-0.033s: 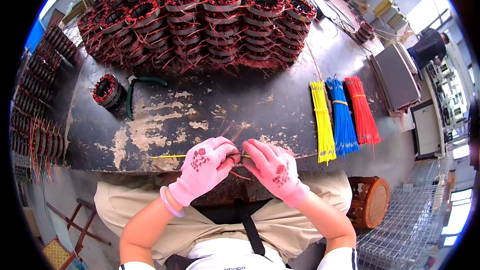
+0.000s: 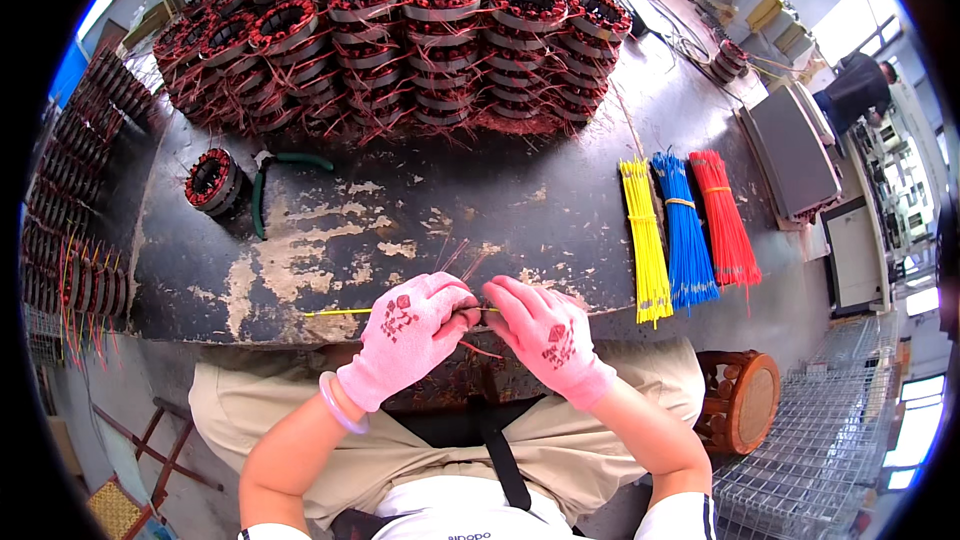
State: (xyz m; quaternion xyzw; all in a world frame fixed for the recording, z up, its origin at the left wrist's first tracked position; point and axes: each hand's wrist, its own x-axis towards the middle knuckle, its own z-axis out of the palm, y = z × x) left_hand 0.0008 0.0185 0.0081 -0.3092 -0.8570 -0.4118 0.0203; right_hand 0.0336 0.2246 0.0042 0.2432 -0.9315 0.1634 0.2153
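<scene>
At the table's near edge, my left hand (image 2: 412, 328), in a pink glove, is closed with thumb and fingertips pressed together. A yellow wire (image 2: 342, 313) runs out from under it to the left, and a short yellow piece shows at the fingertips of the other hand. My right hand (image 2: 545, 332), also gloved in pink, is closed in a pinch just beside the left one. Thin reddish-brown wires (image 2: 468, 262) stick up beyond the fingertips, and a red strand (image 2: 482, 350) hangs below. What these strands belong to is hidden by the gloves.
Wound stator cores (image 2: 440, 50) are stacked high at the back of the worn black table (image 2: 400, 210). One single stator (image 2: 214, 183) and green-handled pliers (image 2: 262, 190) lie left. Bundles of yellow (image 2: 645, 240), blue (image 2: 686, 235) and red wires (image 2: 724, 225) lie right. A wooden stool (image 2: 745, 403) stands nearby.
My right hand has shifted very slightly, its fingertips a touch closer to the left hand. Everything else looks the same.
</scene>
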